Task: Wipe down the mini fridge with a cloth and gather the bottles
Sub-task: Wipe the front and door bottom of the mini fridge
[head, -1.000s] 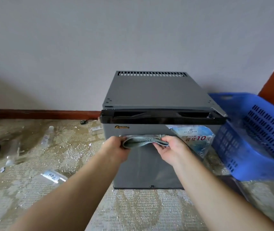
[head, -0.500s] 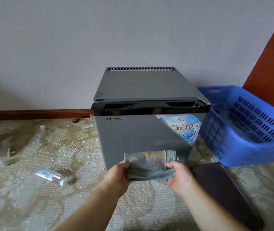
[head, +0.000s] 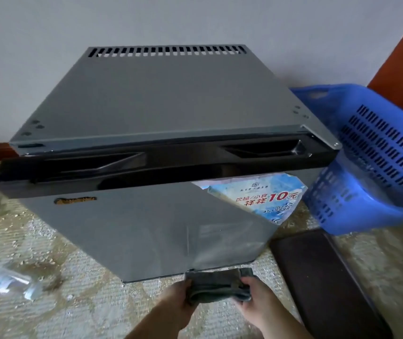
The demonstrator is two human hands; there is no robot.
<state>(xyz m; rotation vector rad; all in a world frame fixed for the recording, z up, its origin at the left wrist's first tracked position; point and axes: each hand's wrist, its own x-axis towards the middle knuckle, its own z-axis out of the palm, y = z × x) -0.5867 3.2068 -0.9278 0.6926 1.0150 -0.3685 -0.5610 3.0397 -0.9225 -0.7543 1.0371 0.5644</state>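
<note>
— What is seen at the right?
— A blue slotted basket (head: 376,152), with a dark flat board (head: 323,272) laid nearer on the patterned carpet (head: 78,311).

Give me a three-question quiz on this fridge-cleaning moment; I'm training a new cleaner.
1. True or false: the fridge door is open.
2. What do the left hand and right hand hold? A) bottle B) cloth C) basket
3. Which side of the fridge is the blue basket on?

Key: 1. False. 2. B, both grip the folded cloth by the door's bottom edge. 3. The right.
</note>
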